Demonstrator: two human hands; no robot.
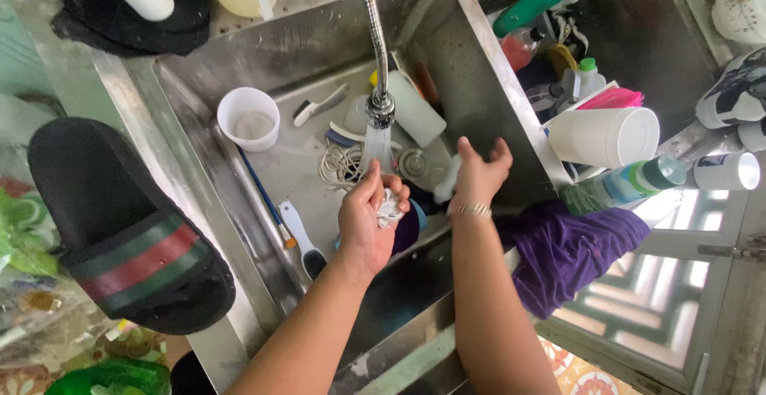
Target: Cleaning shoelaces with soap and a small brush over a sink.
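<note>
**Steel sink, white cloth under the running water**

Stainless steel sink (479,84) fills my view, and water pours from the flexible metal faucet hose (375,44). My left hand (363,223) has its grip curled tight around a small crumpled white cloth (388,207), right below the stream. My right hand (479,173) sits just beside it, fingers spread, holding nothing. Down in the basin I see a white plastic cup (248,117) and a white-handled scrub brush (302,239). On the left rim rests a black slide sandal with a green and red stripe (128,227).
</note>
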